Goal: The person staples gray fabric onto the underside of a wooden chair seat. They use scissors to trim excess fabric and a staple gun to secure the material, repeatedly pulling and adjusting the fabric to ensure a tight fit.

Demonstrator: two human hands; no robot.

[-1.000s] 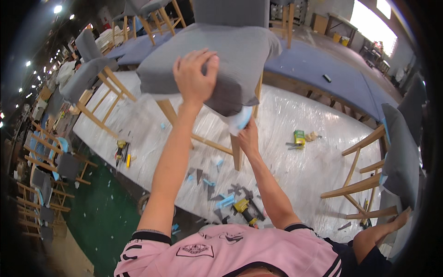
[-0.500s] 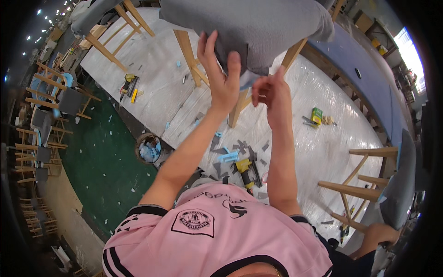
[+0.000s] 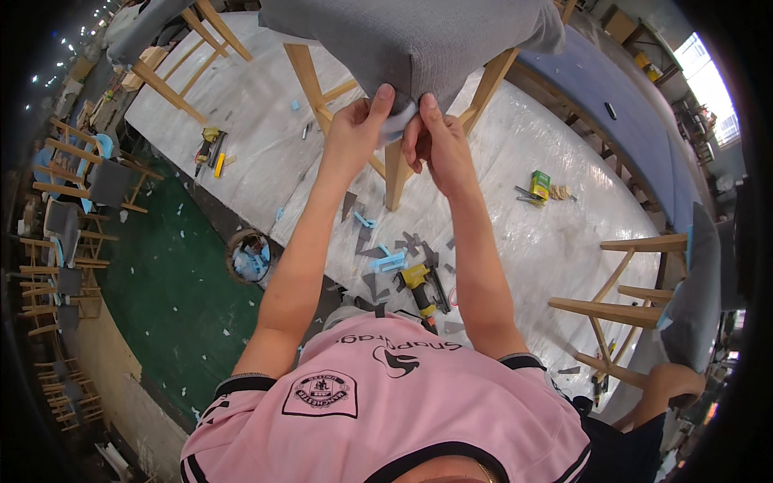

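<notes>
A grey fabric cover [image 3: 411,40] drapes over the seat of a wooden-legged chair in front of me, with its seam running down the near corner. My left hand [image 3: 353,133] is closed on the cover's edge left of that corner, its thumb pressing on the cloth. My right hand [image 3: 441,149] pinches the edge just to the right, thumb on top and fingers curled beneath. Between the two hands some whitish padding [image 3: 396,121] shows under the fabric. Directly below stands the near wooden leg [image 3: 394,185]. Some fingertips are hidden behind the cloth.
On the plastic-wrapped table [image 3: 499,249] lie a yellow staple gun [image 3: 418,288], scraps, another staple gun [image 3: 209,143], a yellow knife [image 3: 219,166] and a green box [image 3: 539,185]. A bin [image 3: 232,241] stands left; a tipped chair [image 3: 596,310] and another person's arm [image 3: 670,386] are right.
My left hand has gone from spread fingers against the cover to gripping its edge. My right hand has moved in to the corner and pinches the cloth; the corner seam now faces me.
</notes>
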